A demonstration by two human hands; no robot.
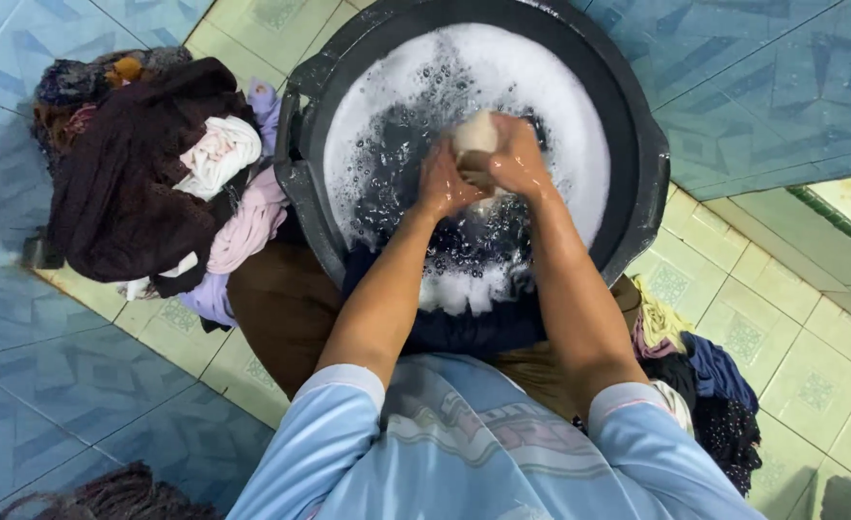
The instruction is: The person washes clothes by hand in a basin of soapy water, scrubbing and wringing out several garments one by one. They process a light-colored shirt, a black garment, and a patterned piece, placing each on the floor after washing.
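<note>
The floor (79, 376) is tiled in blue patterned squares at 9 o'clock and across the top right, with pale green tiles (762, 327) running diagonally at 4 o'clock. A wide black plastic basin (637, 154) sits at 12 o'clock, filled with white suds and dark water.

In the middle of the basin, the left hand (442, 181) and the right hand (514, 156) are pressed together, both closed around a pale bunched piece of cloth (475, 135) just above the foam. A dark garment (474, 323) hangs over the near rim at 6 o'clock.

At 10 o'clock, touching the basin's side, lies a heap of laundry (137, 173): dark maroon, white, pink and lilac pieces. At 4 o'clock a smaller pile of clothes (705, 385), yellow, navy and black, lies beside the person's right arm.
</note>
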